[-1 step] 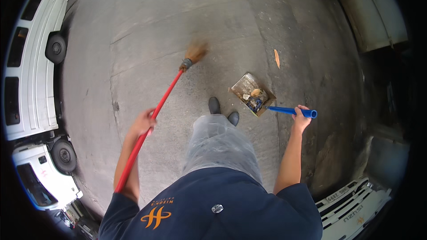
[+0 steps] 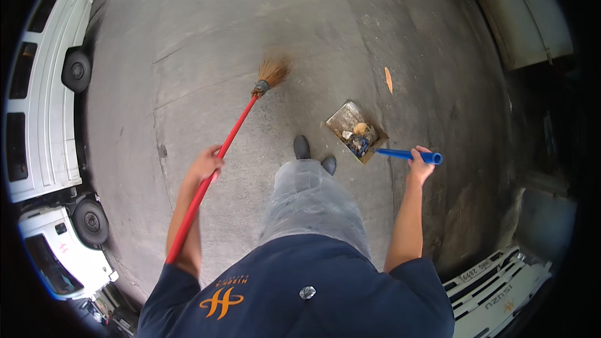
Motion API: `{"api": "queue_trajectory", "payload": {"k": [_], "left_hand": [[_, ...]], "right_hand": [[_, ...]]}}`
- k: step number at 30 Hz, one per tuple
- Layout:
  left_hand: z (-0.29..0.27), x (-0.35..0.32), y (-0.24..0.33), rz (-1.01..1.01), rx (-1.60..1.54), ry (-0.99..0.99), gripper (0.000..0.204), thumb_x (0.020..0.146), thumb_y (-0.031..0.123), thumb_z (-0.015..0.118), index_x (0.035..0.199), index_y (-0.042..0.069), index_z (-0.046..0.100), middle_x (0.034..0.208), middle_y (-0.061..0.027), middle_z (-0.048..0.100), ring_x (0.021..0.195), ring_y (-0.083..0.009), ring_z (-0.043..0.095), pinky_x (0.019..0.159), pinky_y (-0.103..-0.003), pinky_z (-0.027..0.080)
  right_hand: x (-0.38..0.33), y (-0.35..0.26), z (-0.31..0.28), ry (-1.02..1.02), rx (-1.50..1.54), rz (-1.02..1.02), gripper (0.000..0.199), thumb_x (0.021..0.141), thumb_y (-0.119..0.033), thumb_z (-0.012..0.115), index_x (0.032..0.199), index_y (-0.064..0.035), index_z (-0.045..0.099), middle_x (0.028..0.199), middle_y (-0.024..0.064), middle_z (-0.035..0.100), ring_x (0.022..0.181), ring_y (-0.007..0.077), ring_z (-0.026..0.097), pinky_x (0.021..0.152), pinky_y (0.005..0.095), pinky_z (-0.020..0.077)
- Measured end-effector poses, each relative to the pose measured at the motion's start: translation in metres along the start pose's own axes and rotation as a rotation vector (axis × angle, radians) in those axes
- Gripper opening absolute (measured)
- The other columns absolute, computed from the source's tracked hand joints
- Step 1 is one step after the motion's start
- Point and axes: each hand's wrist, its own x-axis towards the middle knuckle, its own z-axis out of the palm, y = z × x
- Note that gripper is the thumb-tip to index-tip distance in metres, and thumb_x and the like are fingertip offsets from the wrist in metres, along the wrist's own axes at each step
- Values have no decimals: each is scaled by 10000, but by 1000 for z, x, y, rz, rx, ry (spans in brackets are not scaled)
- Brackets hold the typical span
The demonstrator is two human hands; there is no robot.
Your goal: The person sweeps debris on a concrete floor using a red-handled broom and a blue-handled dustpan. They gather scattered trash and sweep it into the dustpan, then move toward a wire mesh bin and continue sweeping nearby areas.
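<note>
red-handled broom (image 2: pixel 237 126) slants across the left of centre, its shaft running from beside the person's left upper arm up to a fan of brown bristles (image 2: pixel 273 72) that sits over the grey concrete floor (image 2: pixel 206 37), ahead of the feet; the bristle tips are blurred, so whether they touch the ground cannot be told. a grey binding (image 2: pixel 261 87) gathers the bristles where they meet the shaft. the person's left hand (image 2: pixel 205 164) is wrapped around the shaft, fingers curled under it. to the right of the bristles and nearer the body, a box-shaped dustpan (image 2: pixel 345 114) rests on the floor, its bare, scuffed side facing forward and a heap of mixed litter (image 2: pixel 360 139) inside, with tan, whitish and dark blue bits. a blue tubular handle (image 2: pixel 397 154) reaches from the dustpan toward the right, and the person's right hand (image 2: pixel 420 161) is closed around it near its hollow end. beyond the dustpan, farther forward and to the right, lies a slim orange-brown scrap (image 2: pixel 389 80). dark boots (image 2: pixel 302 148) stand between broom and dustpan, below them a cloudy clear plastic apron (image 2: pixel 313 206) and a navy shirt (image 2: pixel 375 294) with an orange emblem. along the left edge is a white truck (image 2: pixel 75 250) with a windowed body; at the lower right shows the white slatted front of another vehicle (image 2: pixel 501 294).
</note>
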Motion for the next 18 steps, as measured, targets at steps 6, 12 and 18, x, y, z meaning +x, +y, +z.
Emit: {"api": "queue_trajectory", "payload": {"k": [6,12,18], "left_hand": [[63,41,-24,-77,234,-332,668,808,-23,629,1447,-56,435,672,-91,605,461,-165,557,432,-339,443],[6,-42,43,-83,302,-291,655,854,5,662,1466,-17,431,701,-110,638,480,-166,580,486,-348,475],[-11,52,72,15,430,-159,589,834,-2,668,1387,-26,465,795,-151,664,483,-190,603,492,-350,486]], "right_hand": [[2,16,67,39,-204,-240,151,730,-28,795,858,-46,718,825,22,701,766,131,646,737,317,536],[20,5,88,69,-105,-159,140,735,-32,793,847,-33,708,818,40,713,761,136,658,748,320,540],[23,5,90,96,-97,-126,156,759,-40,795,871,-51,688,819,18,688,777,138,644,757,331,528]]}}
